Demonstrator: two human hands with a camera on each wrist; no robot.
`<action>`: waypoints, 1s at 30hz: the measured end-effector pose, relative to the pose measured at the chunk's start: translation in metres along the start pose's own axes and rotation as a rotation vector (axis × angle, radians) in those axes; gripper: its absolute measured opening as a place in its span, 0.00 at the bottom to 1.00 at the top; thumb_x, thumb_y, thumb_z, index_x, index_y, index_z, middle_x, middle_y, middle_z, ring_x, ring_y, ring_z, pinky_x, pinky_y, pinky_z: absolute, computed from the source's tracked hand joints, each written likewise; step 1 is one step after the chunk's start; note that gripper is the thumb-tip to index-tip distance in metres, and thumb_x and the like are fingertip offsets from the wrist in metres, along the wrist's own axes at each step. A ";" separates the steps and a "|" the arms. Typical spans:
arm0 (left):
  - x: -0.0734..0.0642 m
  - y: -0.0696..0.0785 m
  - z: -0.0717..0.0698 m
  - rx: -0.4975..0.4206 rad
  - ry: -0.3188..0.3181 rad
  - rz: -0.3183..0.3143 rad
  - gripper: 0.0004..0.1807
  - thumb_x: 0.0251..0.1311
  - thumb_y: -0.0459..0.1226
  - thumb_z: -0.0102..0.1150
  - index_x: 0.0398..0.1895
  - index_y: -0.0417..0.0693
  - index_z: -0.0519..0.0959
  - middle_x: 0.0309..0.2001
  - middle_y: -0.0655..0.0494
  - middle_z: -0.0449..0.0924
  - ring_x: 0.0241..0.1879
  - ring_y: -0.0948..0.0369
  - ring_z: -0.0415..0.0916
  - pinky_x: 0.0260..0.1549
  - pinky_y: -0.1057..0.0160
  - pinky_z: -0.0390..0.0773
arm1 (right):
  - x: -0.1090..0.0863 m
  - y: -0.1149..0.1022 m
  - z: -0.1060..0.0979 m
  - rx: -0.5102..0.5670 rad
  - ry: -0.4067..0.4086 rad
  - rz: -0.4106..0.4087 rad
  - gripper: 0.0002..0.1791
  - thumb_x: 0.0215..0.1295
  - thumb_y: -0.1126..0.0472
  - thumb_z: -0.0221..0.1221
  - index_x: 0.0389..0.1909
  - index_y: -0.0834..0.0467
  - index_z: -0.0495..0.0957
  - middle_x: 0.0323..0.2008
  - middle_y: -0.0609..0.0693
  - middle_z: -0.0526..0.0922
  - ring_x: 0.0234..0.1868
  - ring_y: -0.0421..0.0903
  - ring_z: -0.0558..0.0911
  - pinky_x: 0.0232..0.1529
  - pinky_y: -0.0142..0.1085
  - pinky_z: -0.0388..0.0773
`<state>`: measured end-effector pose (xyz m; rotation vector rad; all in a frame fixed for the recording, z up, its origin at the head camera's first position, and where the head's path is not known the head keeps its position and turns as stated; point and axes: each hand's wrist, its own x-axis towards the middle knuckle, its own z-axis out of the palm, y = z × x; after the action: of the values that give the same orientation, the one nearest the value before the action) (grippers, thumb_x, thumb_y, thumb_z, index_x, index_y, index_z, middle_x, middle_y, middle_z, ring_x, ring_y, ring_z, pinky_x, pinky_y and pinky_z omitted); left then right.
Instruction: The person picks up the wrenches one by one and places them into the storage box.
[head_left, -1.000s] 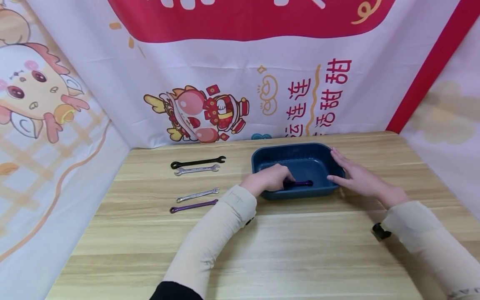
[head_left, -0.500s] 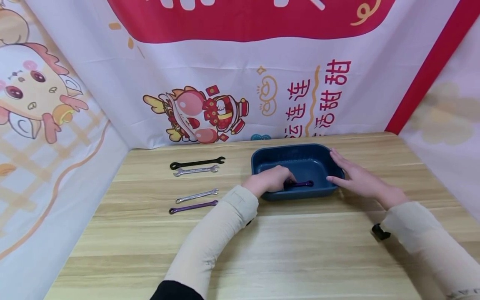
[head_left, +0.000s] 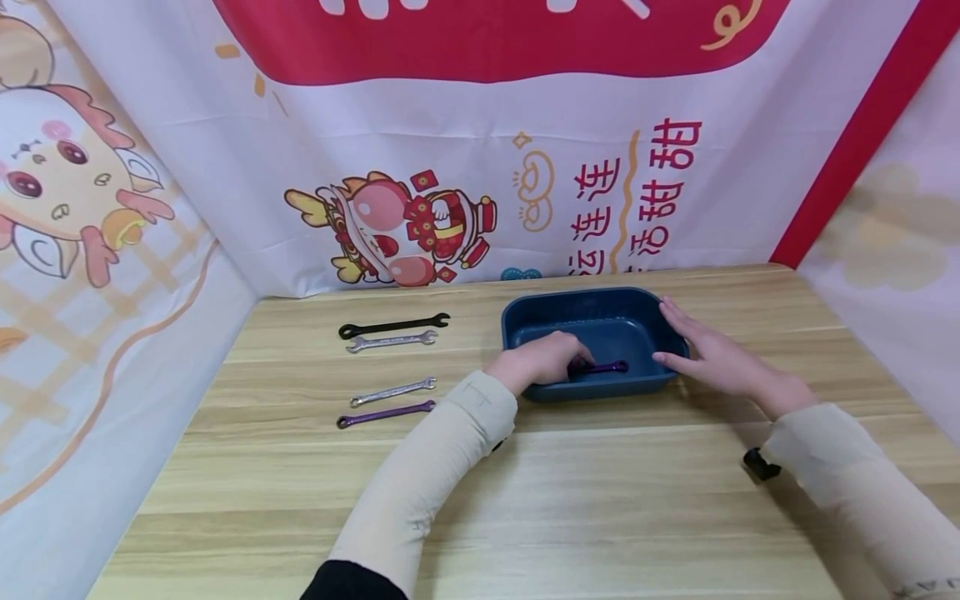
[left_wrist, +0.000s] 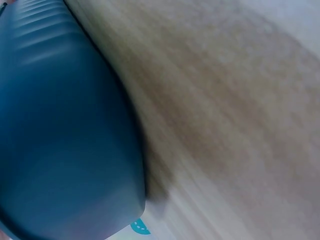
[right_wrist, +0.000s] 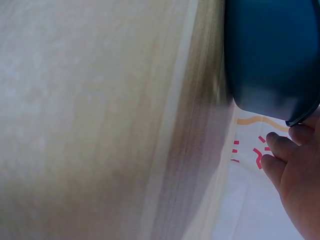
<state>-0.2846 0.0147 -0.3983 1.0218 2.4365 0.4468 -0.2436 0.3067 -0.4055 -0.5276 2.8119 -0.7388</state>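
Observation:
In the head view my left hand point(head_left: 542, 360) reaches over the near left rim into a dark blue rectangular bin point(head_left: 600, 385). Its curled fingers hold the left end of a purple wrench point(head_left: 609, 367), whose ring end points right, low in the bin. The fingertips and the gripped end are mostly hidden. My right hand point(head_left: 716, 358) lies against the bin's right end, fingers extended along the rim and thumb spread apart at the near side. The right wrist view shows that hand point(right_wrist: 295, 170) at the bin's rim. Only the bin's outer wall point(left_wrist: 70, 125) fills the left wrist view.
Left of the bin lie several wrenches, roughly parallel: a black one point(head_left: 393, 326), a silver open-end one point(head_left: 392, 341), a smaller silver one point(head_left: 393, 392) and a purple one point(head_left: 386, 414). A printed cloth point(head_left: 465, 150) hangs behind the wooden table point(head_left: 615, 500).
Almost nothing differs. The ring end of the purple wrench in the bin has shifted very slightly right; both hands keep their places.

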 end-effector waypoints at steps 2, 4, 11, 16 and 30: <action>-0.001 0.001 0.000 0.007 0.001 0.004 0.24 0.68 0.24 0.59 0.65 0.49 0.81 0.62 0.53 0.80 0.59 0.60 0.76 0.62 0.62 0.72 | 0.000 0.000 0.000 -0.001 0.002 -0.003 0.51 0.74 0.41 0.57 0.83 0.56 0.37 0.82 0.58 0.36 0.79 0.67 0.46 0.69 0.67 0.52; -0.001 0.001 -0.001 0.011 0.001 0.005 0.24 0.68 0.24 0.58 0.65 0.50 0.81 0.62 0.53 0.80 0.60 0.61 0.76 0.62 0.62 0.72 | 0.000 0.000 0.000 0.000 0.007 -0.002 0.52 0.74 0.41 0.57 0.83 0.55 0.38 0.82 0.57 0.36 0.79 0.67 0.46 0.69 0.67 0.53; -0.003 0.003 -0.003 0.022 -0.007 0.009 0.24 0.69 0.24 0.57 0.66 0.50 0.80 0.63 0.53 0.79 0.61 0.60 0.75 0.63 0.62 0.71 | -0.001 0.000 0.000 0.002 0.009 0.001 0.52 0.73 0.40 0.57 0.83 0.55 0.37 0.82 0.57 0.36 0.78 0.67 0.46 0.68 0.68 0.53; -0.002 0.001 -0.003 0.021 -0.010 0.006 0.25 0.69 0.24 0.58 0.66 0.50 0.80 0.63 0.53 0.79 0.61 0.60 0.75 0.63 0.62 0.71 | -0.001 0.000 0.000 0.010 0.002 0.007 0.51 0.74 0.40 0.56 0.83 0.54 0.36 0.82 0.56 0.35 0.79 0.67 0.45 0.69 0.68 0.52; -0.006 -0.005 -0.010 0.045 0.111 0.029 0.23 0.72 0.33 0.59 0.68 0.51 0.78 0.57 0.54 0.80 0.54 0.61 0.74 0.61 0.61 0.73 | 0.001 0.000 0.000 -0.001 0.001 -0.002 0.51 0.74 0.42 0.57 0.83 0.56 0.37 0.82 0.59 0.37 0.78 0.67 0.46 0.69 0.68 0.52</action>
<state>-0.2886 0.0057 -0.3907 1.0785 2.5437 0.4720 -0.2449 0.3060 -0.4060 -0.5306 2.8129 -0.7377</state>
